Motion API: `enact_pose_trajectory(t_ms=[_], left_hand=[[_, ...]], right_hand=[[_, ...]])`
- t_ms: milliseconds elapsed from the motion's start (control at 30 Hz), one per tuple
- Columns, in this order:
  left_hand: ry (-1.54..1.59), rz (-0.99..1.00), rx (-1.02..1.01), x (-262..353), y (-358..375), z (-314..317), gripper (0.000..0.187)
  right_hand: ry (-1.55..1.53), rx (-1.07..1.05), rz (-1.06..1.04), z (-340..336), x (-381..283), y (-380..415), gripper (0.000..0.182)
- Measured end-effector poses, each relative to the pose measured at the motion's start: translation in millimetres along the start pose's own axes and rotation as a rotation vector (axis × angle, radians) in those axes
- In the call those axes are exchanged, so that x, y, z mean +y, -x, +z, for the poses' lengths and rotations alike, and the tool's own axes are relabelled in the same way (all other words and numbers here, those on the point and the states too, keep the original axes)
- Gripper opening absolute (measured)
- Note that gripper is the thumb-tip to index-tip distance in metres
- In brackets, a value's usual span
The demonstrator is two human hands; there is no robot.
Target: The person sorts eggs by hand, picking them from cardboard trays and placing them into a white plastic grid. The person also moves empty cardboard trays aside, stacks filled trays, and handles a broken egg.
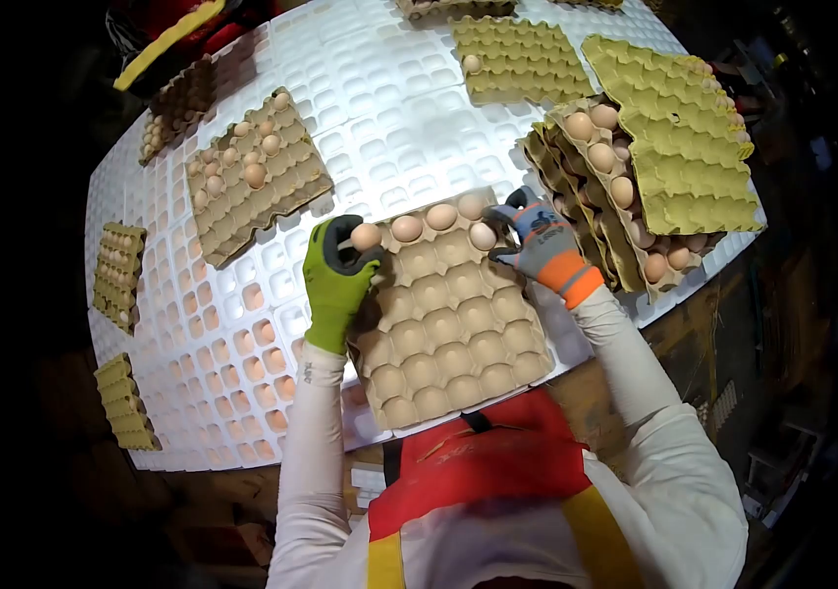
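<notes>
In front of me lies a brown cardboard egg tray whose near rows hold no eggs. My left hand, in a green and grey glove, pinches a light brown egg over the tray's far left corner. Along the far row sit an egg, another egg and a paler egg. At the far right corner, my right hand, in a grey and orange glove, curls its thumb and forefinger round a pale egg.
A white dimpled table holds eggs in its left-hand hollows. A partly filled tray lies left; stacked trays with eggs and a yellow tray stand right. Another yellow tray lies behind. A person's red clothing shows far left.
</notes>
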State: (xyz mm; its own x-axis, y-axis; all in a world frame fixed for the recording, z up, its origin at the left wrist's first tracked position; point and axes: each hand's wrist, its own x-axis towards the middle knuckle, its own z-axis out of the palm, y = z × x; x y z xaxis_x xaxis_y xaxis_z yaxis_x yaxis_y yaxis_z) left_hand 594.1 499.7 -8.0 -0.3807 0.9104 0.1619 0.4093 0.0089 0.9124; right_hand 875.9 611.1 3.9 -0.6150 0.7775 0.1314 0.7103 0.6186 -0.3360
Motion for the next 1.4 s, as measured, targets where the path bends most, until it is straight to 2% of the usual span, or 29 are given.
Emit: enact_pose_trajectory(t_ms=[33, 67, 100, 167, 200, 233, 300, 333, 367, 400, 433, 467, 500, 533, 567, 633, 667, 700, 767, 800, 833, 867, 933, 1033, 1067, 1167, 1233, 1300, 1400], left_hand=[[0.349, -0.130, -0.036, -8.1, 1.2, -0.3, 0.040], [0.694, -0.273, -0.025, -16.1, 2.4, -0.5, 0.040], [0.647, -0.274, -0.012, 5.4, 0.5, 4.7, 0.041], [-0.316, 0.189, -0.028, -5.5, -15.0, 17.0, 0.042], [-0.494, 0.141, -0.082, 13.5, -15.7, 25.7, 0.052], [-0.763, 0.173, -0.124, 22.2, -18.1, 32.8, 0.049], [-0.835, 0.178, -0.236, 16.3, -20.5, 50.4, 0.037], [-0.913, 0.217, -0.168, 5.8, -17.2, 60.9, 0.024], [-0.904, 0.211, -0.155, 3.5, -14.5, 63.4, 0.023], [-0.897, 0.206, -0.145, 2.8, -11.1, 64.6, 0.021], [-0.891, 0.205, -0.137, 2.9, -8.9, 64.6, 0.020], [-0.773, 0.151, -0.168, 15.4, -7.6, 56.5, 0.036], [-0.600, 0.152, -0.095, 14.9, -5.6, 53.4, 0.038], [-0.427, 0.152, -0.023, 13.7, -4.4, 49.9, 0.040], [-0.254, 0.150, 0.047, 12.4, -5.0, 45.3, 0.042], [0.504, -0.319, -0.079, 9.0, -9.2, 32.0, 0.048], [0.583, -0.380, -0.105, 9.8, -13.9, 28.4, 0.045], [0.667, -0.441, -0.132, 10.5, -20.3, 27.0, 0.042], [0.127, -0.101, -0.124, 16.0, -36.6, 42.5, 0.039], [-0.200, 0.077, -0.119, 25.9, -40.6, 49.2, 0.036], [-0.527, 0.254, -0.112, 36.9, -43.8, 56.4, 0.033], [-0.747, 0.211, -0.254, 52.7, -48.9, 64.0, 0.027], [-0.974, 0.210, -0.345, 43.7, -58.7, 94.0, 0.024], [-1.235, 0.224, -0.407, 44.6, -61.7, 114.3, 0.020], [-1.270, 0.202, -0.419, 57.2, -57.6, 114.0, 0.018], [-1.250, 0.212, -0.389, 58.6, -53.5, 117.7, 0.015], [-1.197, 0.214, -0.351, 49.6, -51.5, 115.2, 0.015], [-0.983, 0.090, -0.350, 59.3, -58.8, 92.3, 0.016], [-0.731, 0.112, -0.386, 48.8, -70.0, 68.9, 0.021]], right_hand=[[0.125, -0.159, 0.062, 1.0, -6.4, -7.9, 0.049], [0.023, -0.100, 0.035, 1.6, -5.1, -7.8, 0.048], [-0.074, -0.042, 0.007, 1.8, -0.8, -6.8, 0.047], [-0.568, 0.017, -0.018, 20.1, 30.3, -6.3, 0.043], [-1.068, -0.140, 0.411, 2.0, 23.2, 2.5, 0.037], [-1.384, -0.153, 0.450, 2.1, 34.3, 7.6, 0.039], [-1.707, -0.131, 0.470, -14.6, 20.4, 8.0, 0.046], [-1.594, -0.082, 0.402, -10.4, 16.9, 0.5, 0.047], [-1.484, -0.032, 0.339, -3.1, 17.5, -6.4, 0.048], [-1.135, -0.089, 0.227, 6.0, 27.0, -21.3, 0.050], [-0.583, 0.001, -0.032, 15.6, 33.4, -33.8, 0.053], [-0.283, -0.055, -0.006, 12.3, 22.8, -39.6, 0.050], [0.018, -0.111, 0.022, 2.3, 4.2, -48.6, 0.046], [0.196, -0.348, 0.108, -14.0, -16.3, -65.1, 0.038], [0.222, -0.336, 0.103, -13.8, -15.5, -66.0, 0.037], [0.283, -0.312, 0.074, -11.2, -13.6, -71.0, 0.035], [0.216, -0.222, 0.057, 3.7, 6.5, -63.7, 0.039], [-0.029, -0.021, 0.027, 20.2, 27.6, -51.8, 0.040], [-0.869, -0.002, 0.186, 9.8, 22.2, -42.8, 0.037], [-1.183, -0.162, 0.472, -4.8, 14.5, -33.2, 0.029], [-1.397, -0.129, 0.359, 2.0, 19.7, -24.2, 0.024], [-1.404, -0.080, 0.398, 1.4, 11.5, -16.2, 0.026], [-1.295, 0.033, 0.133, 23.5, 10.7, 3.5, 0.031], [-2.238, -0.425, 0.481, 30.2, 26.1, 3.8, 0.045], [-2.425, -0.453, 0.454, 34.4, 25.9, 4.6, 0.062], [-2.287, -0.252, 0.518, 37.0, 24.5, 11.3, 0.060], [-2.329, -0.269, 0.522, 32.9, 23.3, 10.4, 0.055], [-2.289, -0.255, 0.516, 33.5, 21.8, 10.3, 0.048], [-2.297, -0.198, 0.513, 33.3, 14.7, 8.5, 0.046]])
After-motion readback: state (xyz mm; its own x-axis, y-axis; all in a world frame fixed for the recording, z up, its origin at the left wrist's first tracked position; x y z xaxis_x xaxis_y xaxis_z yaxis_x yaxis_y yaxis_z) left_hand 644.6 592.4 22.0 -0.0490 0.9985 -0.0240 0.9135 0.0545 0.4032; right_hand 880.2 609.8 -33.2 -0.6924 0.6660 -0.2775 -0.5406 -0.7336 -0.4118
